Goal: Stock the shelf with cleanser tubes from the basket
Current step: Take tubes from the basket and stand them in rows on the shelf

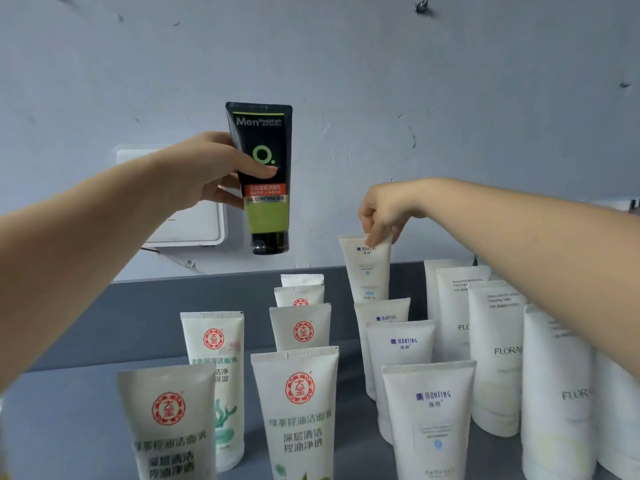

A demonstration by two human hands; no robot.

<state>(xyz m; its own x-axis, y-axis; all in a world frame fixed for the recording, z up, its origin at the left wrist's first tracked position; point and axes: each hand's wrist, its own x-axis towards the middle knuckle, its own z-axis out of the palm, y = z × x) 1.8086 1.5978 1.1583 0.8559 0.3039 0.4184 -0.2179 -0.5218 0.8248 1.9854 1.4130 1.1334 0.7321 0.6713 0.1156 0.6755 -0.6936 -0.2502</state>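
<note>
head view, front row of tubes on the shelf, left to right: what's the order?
Red-seal tube with green text → second red-seal tube → Manting tube → Floral tube, partly hidden behind the right forearm. The front row's right end is cut off by the frame edge.

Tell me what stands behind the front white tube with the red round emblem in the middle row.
Behind the front white red-emblem tube stand three more white tubes in file: one red-emblem tube, another mostly covered, and a rearmost showing only its crimped top.

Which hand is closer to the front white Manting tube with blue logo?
Right. The right hand pinches the rearmost tube of that same row, directly behind the front white Manting tube. The left hand grips a black and green tube higher, further left.
</note>
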